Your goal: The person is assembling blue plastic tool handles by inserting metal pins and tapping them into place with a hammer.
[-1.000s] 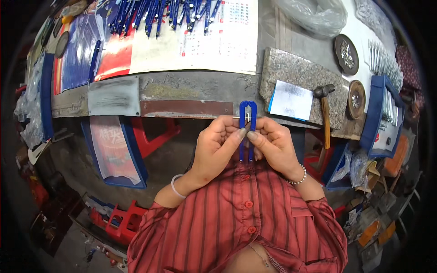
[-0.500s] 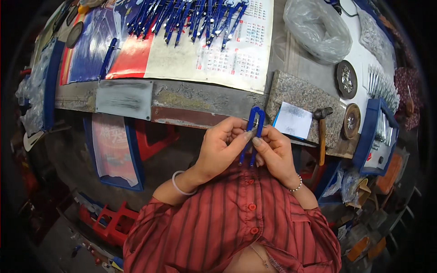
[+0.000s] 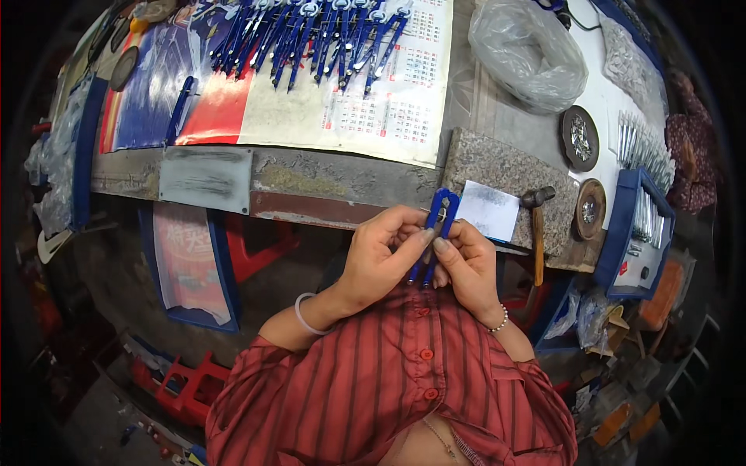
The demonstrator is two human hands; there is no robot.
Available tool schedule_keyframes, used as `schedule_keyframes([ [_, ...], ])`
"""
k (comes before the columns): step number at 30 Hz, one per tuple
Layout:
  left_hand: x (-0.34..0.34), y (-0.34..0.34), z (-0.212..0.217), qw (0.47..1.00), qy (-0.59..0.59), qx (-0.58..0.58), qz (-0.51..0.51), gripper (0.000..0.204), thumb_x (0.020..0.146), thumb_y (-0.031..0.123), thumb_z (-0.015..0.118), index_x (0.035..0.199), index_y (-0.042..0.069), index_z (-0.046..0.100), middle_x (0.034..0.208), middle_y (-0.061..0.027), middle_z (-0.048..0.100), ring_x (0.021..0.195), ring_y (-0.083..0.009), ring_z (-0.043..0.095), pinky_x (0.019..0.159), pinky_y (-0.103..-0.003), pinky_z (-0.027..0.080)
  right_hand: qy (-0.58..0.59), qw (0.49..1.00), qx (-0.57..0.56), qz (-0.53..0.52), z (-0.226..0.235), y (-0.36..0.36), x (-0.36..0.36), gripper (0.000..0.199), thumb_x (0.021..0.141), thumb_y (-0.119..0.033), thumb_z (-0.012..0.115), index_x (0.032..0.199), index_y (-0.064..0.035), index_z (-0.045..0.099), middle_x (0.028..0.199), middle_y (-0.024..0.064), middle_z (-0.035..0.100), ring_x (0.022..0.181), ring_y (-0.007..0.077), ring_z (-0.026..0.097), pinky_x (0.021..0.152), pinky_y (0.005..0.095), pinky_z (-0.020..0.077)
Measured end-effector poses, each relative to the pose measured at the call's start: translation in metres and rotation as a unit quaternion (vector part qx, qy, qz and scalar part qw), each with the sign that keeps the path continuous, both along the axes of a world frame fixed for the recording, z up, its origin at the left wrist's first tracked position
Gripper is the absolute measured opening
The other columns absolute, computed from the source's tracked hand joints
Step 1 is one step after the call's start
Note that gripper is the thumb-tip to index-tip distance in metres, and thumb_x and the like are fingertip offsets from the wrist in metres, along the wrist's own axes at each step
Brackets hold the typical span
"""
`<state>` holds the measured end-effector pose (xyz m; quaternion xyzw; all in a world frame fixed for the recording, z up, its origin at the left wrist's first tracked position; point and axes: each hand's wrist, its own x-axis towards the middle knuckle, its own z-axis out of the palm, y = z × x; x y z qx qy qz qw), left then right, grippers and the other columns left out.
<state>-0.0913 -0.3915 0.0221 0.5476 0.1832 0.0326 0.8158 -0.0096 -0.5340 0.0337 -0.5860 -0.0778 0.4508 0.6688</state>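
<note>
In front of my chest I hold a blue two-legged drawing compass (image 3: pixel 437 208), its rounded head up and its legs down toward my shirt. My left hand (image 3: pixel 381 252) pinches its left leg between thumb and fingers. On the other leg, the thumb and fingers of my right hand (image 3: pixel 470 268) are closed. A small silvery metal part (image 3: pixel 445 203) shows inside the head; its shape is hard to make out. Many similar blue compasses (image 3: pixel 311 46) lie bunched at the far side of the table, and a single blue compass piece (image 3: pixel 181 109) lies apart at left.
A hammer (image 3: pixel 536 233) and a white pad (image 3: pixel 489 210) rest on a stone slab (image 3: pixel 486 159) at right. Beyond are round dishes of small metal parts (image 3: pixel 580 138), a clear plastic bag (image 3: pixel 528 54) and a blue tray of metal rods (image 3: pixel 633 233). An open drawer (image 3: pixel 235 272) juts out at left.
The compass's two legs have come slightly closer together, and the silvery part now shows within its head. Both hands keep their grip. The table has shifted slightly in view.
</note>
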Motion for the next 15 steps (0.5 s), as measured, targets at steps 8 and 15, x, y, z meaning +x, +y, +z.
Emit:
schedule_keyframes([
  [8,0.0012,-0.0044,-0.0016,1.0,0.012,-0.014,-0.004,0.018,0.092,0.0,0.052,0.109,-0.005,0.052,0.091,-0.008,0.062,0.08,-0.0082,0.059,0.071,-0.021,0.049,0.006,1.0,0.015,-0.012,-0.0025,-0.0032,0.0002,0.016,0.094,-0.012,0.053,0.104,0.0006,0.054,0.076,0.0018,0.057,0.052,0.0032,0.047,0.047,0.0171,0.0386],
  [15,0.0063,-0.008,0.004,0.999,0.013,-0.023,0.034,0.013,0.09,0.002,0.055,0.101,-0.004,0.056,0.083,-0.0062,0.063,0.074,-0.0075,0.06,0.066,-0.021,0.049,0.005,0.999,0.013,-0.029,-0.003,-0.0048,-0.0002,0.013,0.094,-0.01,0.051,0.102,0.0003,0.053,0.074,0.002,0.056,0.05,0.0035,0.047,0.047,0.0173,0.0402],
])
